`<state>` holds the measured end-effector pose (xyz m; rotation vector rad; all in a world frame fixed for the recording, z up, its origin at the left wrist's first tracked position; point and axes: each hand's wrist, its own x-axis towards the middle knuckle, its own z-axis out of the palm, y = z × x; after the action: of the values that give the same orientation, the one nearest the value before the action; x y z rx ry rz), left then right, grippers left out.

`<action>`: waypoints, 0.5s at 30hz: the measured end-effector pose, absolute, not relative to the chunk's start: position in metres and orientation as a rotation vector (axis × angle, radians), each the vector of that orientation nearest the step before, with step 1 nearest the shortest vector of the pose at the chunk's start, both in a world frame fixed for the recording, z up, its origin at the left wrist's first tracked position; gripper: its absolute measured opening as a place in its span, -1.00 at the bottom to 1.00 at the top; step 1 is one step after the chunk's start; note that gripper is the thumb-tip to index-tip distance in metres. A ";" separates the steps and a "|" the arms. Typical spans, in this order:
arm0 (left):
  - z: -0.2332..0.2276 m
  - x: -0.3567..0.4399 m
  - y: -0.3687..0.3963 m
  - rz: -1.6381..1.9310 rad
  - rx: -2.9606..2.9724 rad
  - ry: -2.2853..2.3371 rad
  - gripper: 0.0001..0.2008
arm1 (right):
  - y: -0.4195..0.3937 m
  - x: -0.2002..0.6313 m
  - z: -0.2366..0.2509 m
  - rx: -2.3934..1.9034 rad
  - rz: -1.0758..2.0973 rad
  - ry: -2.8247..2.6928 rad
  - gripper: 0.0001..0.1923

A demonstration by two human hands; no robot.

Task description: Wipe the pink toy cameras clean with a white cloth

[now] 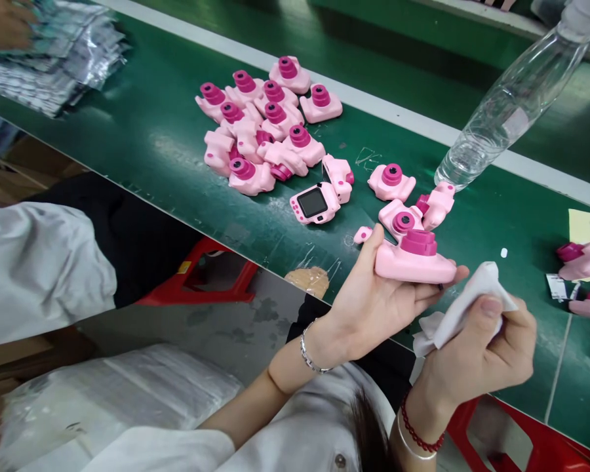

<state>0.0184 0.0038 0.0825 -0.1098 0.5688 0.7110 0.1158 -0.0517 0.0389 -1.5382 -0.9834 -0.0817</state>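
In the head view, the left hand (373, 295) lay palm up above the near edge of the green conveyor belt (142, 131), its fingers cupped under a pink toy camera (413, 259) that rested lens-up on the palm, the thumb raised against the camera's left end. Just to the right, the right hand (476, 354) was closed around a white wipe (465, 301), pinching it between thumb and fingers, the wipe's upper tip close to the held camera's right end but seemingly not touching it. A silver bracelet (311, 354) circled the left wrist; a red beaded bracelet (420, 432) and a thin silver band sat on the right wrist.

On the belt beyond the hands lay a pile of pink toy cameras (260, 124), most lens-up, with a few looser ones nearer, one of them showing its dark screen (313, 202). A clear plastic bottle (511, 98) slanted down from the upper right, its base resting on the belt near the white stripe. More pink pieces (587, 259) lay at the right edge beside a yellow note (587, 226). At upper left another person's hand (2, 23) rested by a stack of silvery packets (54, 59). A red stool (201, 275) stood below the belt
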 end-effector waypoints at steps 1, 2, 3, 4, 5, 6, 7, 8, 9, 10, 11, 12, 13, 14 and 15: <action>0.082 0.019 0.003 0.699 -0.102 0.582 -0.23 | -0.051 0.113 0.040 -1.496 -0.116 -1.079 -0.79; 0.082 0.020 0.003 0.679 -0.098 0.591 -0.22 | -0.050 0.110 0.042 -1.453 -0.150 -1.199 -0.86; 0.080 0.020 0.003 0.659 -0.097 0.594 -0.22 | -0.049 0.106 0.043 -1.415 -0.182 -1.323 -0.92; 0.079 0.020 0.002 0.641 -0.096 0.593 -0.23 | -0.048 0.101 0.044 -1.391 -0.198 -1.430 -0.94; 0.077 0.021 0.002 0.632 -0.096 0.597 -0.27 | -0.047 0.097 0.045 -1.383 -0.197 -1.504 -0.91; 0.074 0.021 0.002 0.633 -0.092 0.610 -0.32 | -0.045 0.093 0.045 -1.390 -0.188 -1.541 -0.89; 0.071 0.021 0.002 0.633 -0.084 0.623 -0.36 | -0.044 0.090 0.044 -1.408 -0.180 -1.545 -0.88; 0.068 0.022 0.002 0.639 -0.078 0.630 -0.39 | -0.042 0.088 0.043 -1.430 -0.177 -1.528 -0.89; 0.065 0.022 0.002 0.641 -0.076 0.627 -0.40 | -0.041 0.088 0.041 -1.449 -0.188 -1.505 -0.90; 0.062 0.022 0.002 0.637 -0.079 0.615 -0.40 | -0.040 0.090 0.038 -1.463 -0.216 -1.477 -0.91; 0.059 0.022 0.003 0.644 -0.085 0.595 -0.40 | -0.039 0.093 0.035 -1.475 -0.256 -1.443 -0.90; 0.058 0.021 0.003 0.661 -0.093 0.573 -0.40 | -0.038 0.099 0.033 -1.486 -0.292 -1.401 -0.89; 0.056 0.019 0.003 0.683 -0.104 0.555 -0.40 | -0.038 0.105 0.030 -1.496 -0.312 -1.356 -0.89; 0.055 0.017 0.003 0.705 -0.116 0.542 -0.40 | -0.038 0.111 0.028 -1.510 -0.307 -1.304 -0.91; 0.055 0.014 0.003 0.723 -0.128 0.521 -0.41 | -0.038 0.117 0.027 -1.529 -0.269 -1.243 -0.96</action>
<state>0.0143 0.0030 0.0551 -0.1278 0.5215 0.7226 0.1175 -0.0381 0.0267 -1.5294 -1.2432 -0.2687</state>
